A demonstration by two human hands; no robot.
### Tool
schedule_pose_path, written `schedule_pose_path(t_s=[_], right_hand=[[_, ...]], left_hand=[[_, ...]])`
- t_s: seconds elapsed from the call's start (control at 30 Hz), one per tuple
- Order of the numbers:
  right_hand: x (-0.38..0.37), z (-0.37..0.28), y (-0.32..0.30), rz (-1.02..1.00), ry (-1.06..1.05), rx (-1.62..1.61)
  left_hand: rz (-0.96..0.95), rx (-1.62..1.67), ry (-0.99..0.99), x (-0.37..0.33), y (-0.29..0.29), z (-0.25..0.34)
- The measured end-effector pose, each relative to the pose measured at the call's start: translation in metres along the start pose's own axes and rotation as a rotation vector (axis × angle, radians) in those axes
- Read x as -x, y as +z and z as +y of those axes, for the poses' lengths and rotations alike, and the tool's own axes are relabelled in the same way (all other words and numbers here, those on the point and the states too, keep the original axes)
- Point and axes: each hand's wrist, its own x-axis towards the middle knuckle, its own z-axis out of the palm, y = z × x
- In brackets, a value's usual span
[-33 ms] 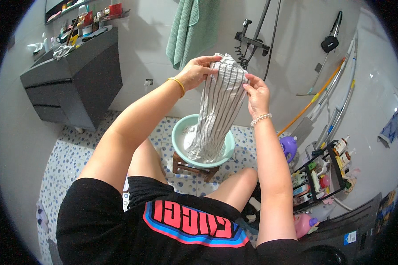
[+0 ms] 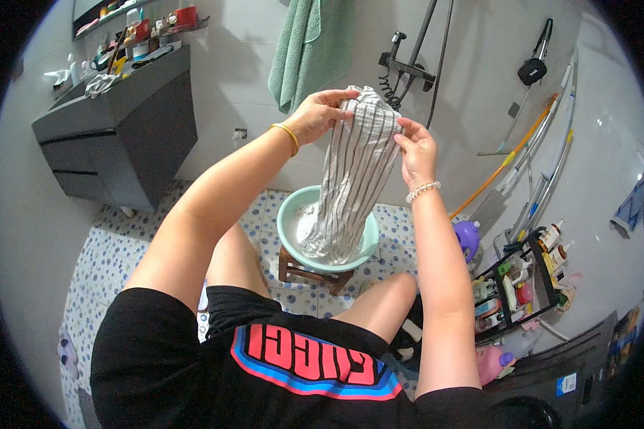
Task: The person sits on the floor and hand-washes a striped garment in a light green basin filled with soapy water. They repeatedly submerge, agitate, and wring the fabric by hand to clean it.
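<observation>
A wet white garment with dark stripes (image 2: 358,164) hangs stretched between my two hands, its lower end bunched in a mint-green basin (image 2: 285,227). What kind of garment it is I cannot tell. My left hand (image 2: 320,116), with a yellow bangle at the wrist, pinches its upper left edge. At the upper right edge, my right hand (image 2: 416,151) grips the fabric between thumb and fingers, a beaded bracelet below it. White suds (image 2: 306,220) show in the basin beside the cloth. Under the basin stands a small wooden stool (image 2: 293,268), between my knees.
A dark vanity cabinet (image 2: 150,129) juts out at left. A green towel (image 2: 308,57) and a shower fixture (image 2: 408,68) hang on the far wall. Long-handled poles (image 2: 511,157) lean at right, near a purple jug (image 2: 467,239) and a black rack (image 2: 511,314) of bottles.
</observation>
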Motion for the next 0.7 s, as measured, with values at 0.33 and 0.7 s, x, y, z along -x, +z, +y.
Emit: schedule_pose_path(t_s=[0.33,0.7], right_hand=[[-0.015,-0.021,-0.001,-0.058,0.055,0.178],[-0.033,0.057,-0.028,0.133,0.039,-0.059]], left_hand=[[-0.08,-1.147,-0.019,-0.019,0.0,0.032],[0.132,0.043,-0.114,-0.046,0.004,-0.066]])
